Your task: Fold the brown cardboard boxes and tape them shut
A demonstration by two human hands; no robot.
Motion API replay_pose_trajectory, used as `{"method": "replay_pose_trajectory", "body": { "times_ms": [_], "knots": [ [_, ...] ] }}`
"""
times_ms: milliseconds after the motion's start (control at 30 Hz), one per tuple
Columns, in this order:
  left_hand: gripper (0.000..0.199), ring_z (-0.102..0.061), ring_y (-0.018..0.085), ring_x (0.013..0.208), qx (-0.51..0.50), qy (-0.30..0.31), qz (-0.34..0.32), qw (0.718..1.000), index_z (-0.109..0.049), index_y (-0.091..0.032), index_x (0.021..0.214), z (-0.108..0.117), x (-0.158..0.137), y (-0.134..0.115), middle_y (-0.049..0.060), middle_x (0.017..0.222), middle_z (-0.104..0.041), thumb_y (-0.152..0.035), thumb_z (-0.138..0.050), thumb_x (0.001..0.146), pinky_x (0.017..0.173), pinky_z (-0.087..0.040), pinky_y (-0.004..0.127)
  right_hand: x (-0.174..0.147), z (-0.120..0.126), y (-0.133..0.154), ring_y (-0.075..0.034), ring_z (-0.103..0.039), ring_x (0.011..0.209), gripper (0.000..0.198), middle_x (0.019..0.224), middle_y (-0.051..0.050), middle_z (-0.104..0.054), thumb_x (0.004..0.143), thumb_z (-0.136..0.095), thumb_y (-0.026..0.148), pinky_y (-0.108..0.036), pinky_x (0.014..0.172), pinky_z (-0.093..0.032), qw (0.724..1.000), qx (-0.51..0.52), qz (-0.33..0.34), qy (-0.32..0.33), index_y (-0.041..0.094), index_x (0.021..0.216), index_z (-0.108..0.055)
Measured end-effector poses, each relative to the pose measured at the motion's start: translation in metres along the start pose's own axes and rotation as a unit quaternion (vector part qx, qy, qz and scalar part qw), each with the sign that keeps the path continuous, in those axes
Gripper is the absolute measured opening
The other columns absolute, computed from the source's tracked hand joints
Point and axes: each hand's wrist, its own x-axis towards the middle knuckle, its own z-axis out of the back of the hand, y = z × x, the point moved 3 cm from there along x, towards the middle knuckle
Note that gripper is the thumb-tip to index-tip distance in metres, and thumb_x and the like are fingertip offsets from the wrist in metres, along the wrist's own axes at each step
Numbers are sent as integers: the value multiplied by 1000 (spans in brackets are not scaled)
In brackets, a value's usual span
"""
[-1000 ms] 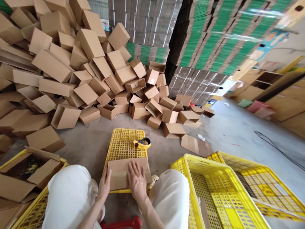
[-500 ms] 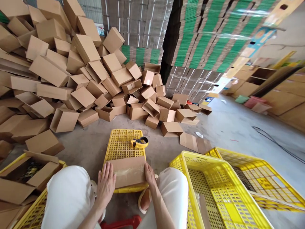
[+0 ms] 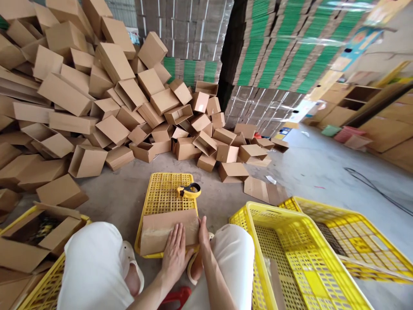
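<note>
A closed cardboard box lies flat on an upturned yellow plastic crate between my knees. A shiny strip of tape runs along its top. My left hand rests flat on the top toward the right half, fingers stretched out. Against the box's right end stands my right hand, its fingers straight and the palm turned inward. Beyond the box, on the crate's far part, sits a yellow and black tape dispenser, touched by neither hand.
Empty-looking cardboard boxes are heaped ahead and left. Yellow crates stand on my right. At my left, another crate carries an open carton with dark contents. Part of something red shows beneath me.
My left hand has slid from the box's left edge across its top to the right half. The right hand stays at the right end. The box has shifted very slightly left.
</note>
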Motion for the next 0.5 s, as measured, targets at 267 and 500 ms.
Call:
{"method": "replay_pose_trajectory", "body": {
  "times_ms": [267,500],
  "knots": [
    [70,-45,32,153,-43,17,-38,998,-29,-11,166,9,-7,3,17,167,-45,-29,-52,103,119,-48,50,-5,3,4,-33,-65,133,107,130,-11,-76,83,-22,98,-42,117,-45,999,-46,-5,-12,17,129,-77],
    [36,-70,23,120,-149,56,-24,987,-65,-24,134,24,14,46,8,130,-74,-23,-40,109,104,-57,39,-13,2,13,-32,-66,131,102,128,-10,-78,89,-19,93,-41,113,-47,997,-81,10,-12,19,126,-78]
  ]
}}
